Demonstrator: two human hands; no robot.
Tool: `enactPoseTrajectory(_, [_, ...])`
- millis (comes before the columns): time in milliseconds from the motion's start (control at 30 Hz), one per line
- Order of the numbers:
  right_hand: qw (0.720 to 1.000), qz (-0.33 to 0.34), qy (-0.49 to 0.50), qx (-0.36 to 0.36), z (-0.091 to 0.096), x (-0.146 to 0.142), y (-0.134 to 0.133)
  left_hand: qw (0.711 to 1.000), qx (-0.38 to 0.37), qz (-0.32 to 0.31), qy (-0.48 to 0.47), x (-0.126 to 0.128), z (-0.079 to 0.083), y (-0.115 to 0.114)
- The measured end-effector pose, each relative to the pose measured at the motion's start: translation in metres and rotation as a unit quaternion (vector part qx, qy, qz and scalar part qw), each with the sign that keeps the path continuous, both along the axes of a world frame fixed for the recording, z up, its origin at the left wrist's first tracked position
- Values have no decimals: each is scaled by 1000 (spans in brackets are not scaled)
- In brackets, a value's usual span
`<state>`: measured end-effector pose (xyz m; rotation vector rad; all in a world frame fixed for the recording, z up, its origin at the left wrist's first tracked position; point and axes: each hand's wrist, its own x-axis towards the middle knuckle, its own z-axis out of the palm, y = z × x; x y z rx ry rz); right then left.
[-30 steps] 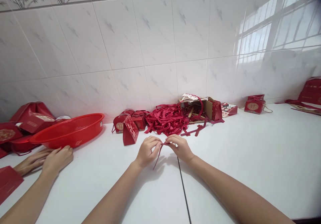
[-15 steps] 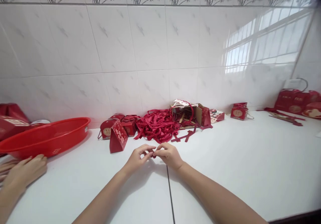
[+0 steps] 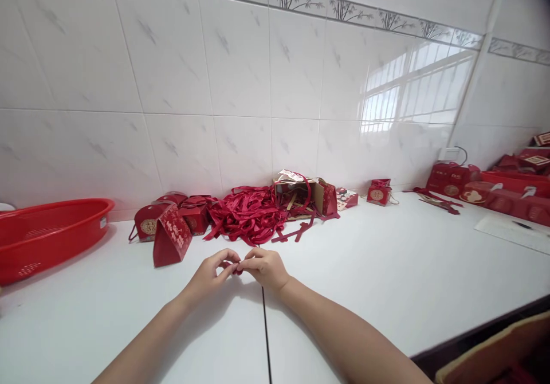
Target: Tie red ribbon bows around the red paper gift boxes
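Observation:
My left hand (image 3: 211,273) and my right hand (image 3: 268,268) meet above the white table, fingertips nearly touching. Both pinch a short dark red ribbon (image 3: 237,271), which the fingers mostly hide. Just beyond them lies a tangled heap of red ribbons (image 3: 247,215). Against that heap, an open cardboard box (image 3: 318,195) rests on its side with scraps inside. Several cut red strips (image 3: 296,234) lie in front of it.
Left of the heap stand small red gift boxes (image 3: 146,223) and a folded red card piece (image 3: 172,238). A red plastic basin (image 3: 55,229) is at far left. To the right are a small red box (image 3: 379,193), red bags (image 3: 451,179) and a paper with a pen (image 3: 522,224).
The view has turned right, bringing in more red boxes and a paper; another person's hands at left have gone out of view. My hands keep pinching the ribbon.

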<state>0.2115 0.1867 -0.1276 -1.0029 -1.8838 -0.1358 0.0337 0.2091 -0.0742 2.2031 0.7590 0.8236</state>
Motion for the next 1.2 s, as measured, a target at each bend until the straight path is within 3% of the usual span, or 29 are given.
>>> enactPoseTrajectory(200, [1000,-17,20,-18,-3,-1,5,999,4,27,-33,3,-8,2])
enactPoseTrajectory(367, [999,-16,29,-9,0,-3,2,993,-77,-1,-87,7,-6,-3])
enactPoseTrajectory(567, [996,49,70,25,15,-7,-7,985,-126,9,-115,5,5,-6])
enactPoseTrajectory(800, [978,67,189,-54,20,-12,-10,982,-158,16,-106,3,7,-4])
enactPoseTrajectory(1200, [967,97,215,-94,17,-18,-13,981,-177,21,-74,0,-4,12])
